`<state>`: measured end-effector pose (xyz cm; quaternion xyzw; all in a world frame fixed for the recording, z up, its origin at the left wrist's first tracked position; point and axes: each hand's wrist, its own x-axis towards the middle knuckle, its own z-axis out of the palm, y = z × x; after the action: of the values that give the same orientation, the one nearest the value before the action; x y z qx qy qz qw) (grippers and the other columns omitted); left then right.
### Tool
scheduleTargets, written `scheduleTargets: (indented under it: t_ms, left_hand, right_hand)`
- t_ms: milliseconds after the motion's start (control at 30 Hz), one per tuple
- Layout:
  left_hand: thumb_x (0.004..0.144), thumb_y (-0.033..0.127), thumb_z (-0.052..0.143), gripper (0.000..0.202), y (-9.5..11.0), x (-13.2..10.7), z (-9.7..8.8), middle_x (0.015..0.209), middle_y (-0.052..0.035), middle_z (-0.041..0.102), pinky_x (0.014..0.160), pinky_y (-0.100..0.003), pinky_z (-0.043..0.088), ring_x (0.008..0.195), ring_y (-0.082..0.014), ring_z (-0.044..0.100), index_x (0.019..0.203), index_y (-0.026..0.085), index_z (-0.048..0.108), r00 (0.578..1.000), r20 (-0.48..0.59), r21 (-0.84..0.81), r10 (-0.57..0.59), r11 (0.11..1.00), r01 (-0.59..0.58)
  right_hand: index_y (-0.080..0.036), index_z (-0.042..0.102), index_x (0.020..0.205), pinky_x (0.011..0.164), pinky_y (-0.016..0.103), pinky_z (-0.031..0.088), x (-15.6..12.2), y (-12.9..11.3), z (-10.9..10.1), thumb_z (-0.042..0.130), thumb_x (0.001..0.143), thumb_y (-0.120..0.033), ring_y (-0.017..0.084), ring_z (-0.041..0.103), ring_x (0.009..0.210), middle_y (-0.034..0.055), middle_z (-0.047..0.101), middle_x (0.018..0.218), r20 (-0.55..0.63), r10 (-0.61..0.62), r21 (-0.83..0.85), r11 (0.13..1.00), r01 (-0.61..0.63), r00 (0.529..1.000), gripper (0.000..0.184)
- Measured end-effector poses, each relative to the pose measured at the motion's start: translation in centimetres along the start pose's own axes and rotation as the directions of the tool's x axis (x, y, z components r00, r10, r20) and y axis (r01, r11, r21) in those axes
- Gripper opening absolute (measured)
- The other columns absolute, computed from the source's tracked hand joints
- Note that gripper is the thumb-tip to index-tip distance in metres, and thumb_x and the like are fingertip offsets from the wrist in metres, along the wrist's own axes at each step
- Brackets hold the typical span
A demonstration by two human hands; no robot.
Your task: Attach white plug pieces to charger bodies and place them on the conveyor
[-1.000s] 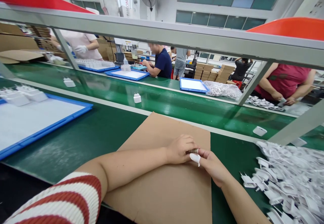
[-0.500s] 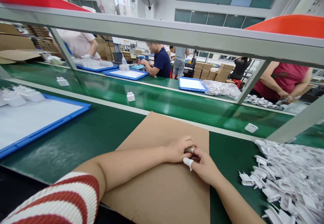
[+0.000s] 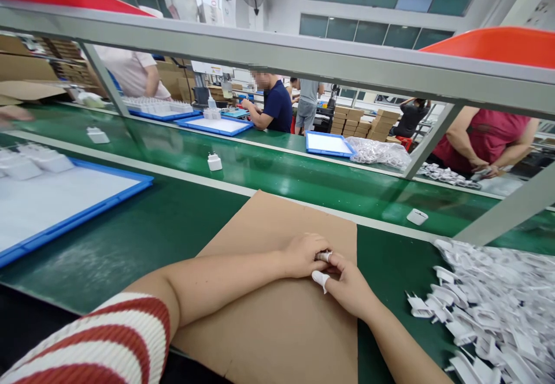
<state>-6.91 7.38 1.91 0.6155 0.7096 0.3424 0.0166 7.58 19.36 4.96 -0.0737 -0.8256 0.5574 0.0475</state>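
My left hand lies over a brown cardboard sheet, its fingers curled against the fingertips of my right hand. What is between the left fingers, if anything, is hidden. White finger cots cover the right thumb and a finger that reaches under the left hand. The right thumb points out, apart from its index finger, and no object shows in that hand. Right of the sheet lies a heap of white plug housings with pins, partly on clear plastic.
A blue-rimmed tray with white adapters stands at left. Beyond a pale rail, a green conveyor belt carries spaced white adapters. A metal shelf frame crosses above. Several co-workers are across the belt, one in a dark blue shirt.
The adapters on the belt have shifted left. My hands stay nearly in place, with slight finger movement. A co-worker's blurred hand has appeared at the far left.
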Motion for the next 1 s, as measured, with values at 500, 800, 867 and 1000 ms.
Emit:
scheduleTargets:
  t_ms: [500,800,867,1000]
  left_hand:
    - [0.078,0.020,0.071,0.012,0.5,0.0,-0.3,0.083,-0.0020,0.064,0.072,-0.031,0.041,0.080,-0.0196,0.059,0.082,0.019,0.060,0.998,0.051,0.002,-0.040,0.999,0.040]
    - [0.075,0.024,0.066,0.012,0.9,-0.2,-0.4,0.077,-0.0008,0.058,0.069,-0.031,0.037,0.076,-0.0186,0.052,0.078,0.019,0.055,0.997,0.061,-0.063,-0.047,0.997,0.051]
    - [0.075,0.024,0.066,0.013,1.0,-0.2,-0.5,0.077,-0.0006,0.057,0.069,-0.031,0.036,0.075,-0.0183,0.052,0.077,0.019,0.054,0.996,0.067,-0.073,-0.050,0.996,0.055]
    - [0.081,0.026,0.064,0.011,0.8,-0.1,-0.4,0.078,-0.0015,0.059,0.070,-0.031,0.037,0.076,-0.0184,0.053,0.078,0.019,0.056,0.998,0.061,-0.076,-0.035,0.996,0.040]
  right_hand:
    - [-0.022,0.077,0.100,0.097,0.043,0.050,-0.3,-0.2,0.0,0.074,0.081,-0.030,0.029,0.063,0.108,0.0080,0.069,0.108,0.030,-0.047,-0.204,0.978,0.052,0.998,0.020]
    - [-0.022,0.077,0.105,0.101,0.044,0.048,-0.7,-0.6,-0.1,0.078,0.081,-0.025,0.029,0.061,0.112,0.0079,0.070,0.113,0.048,-0.037,-0.261,0.964,0.048,0.998,0.024]
    - [-0.022,0.076,0.103,0.101,0.044,0.048,-0.7,-0.4,-0.1,0.078,0.081,-0.025,0.029,0.061,0.112,0.0074,0.070,0.113,0.050,-0.036,-0.267,0.962,0.049,0.998,0.022]
    - [-0.023,0.075,0.107,0.102,0.045,0.047,-0.7,-0.3,-0.1,0.078,0.081,-0.025,0.029,0.060,0.114,0.0074,0.070,0.117,0.057,-0.035,-0.272,0.961,0.049,0.998,0.026]
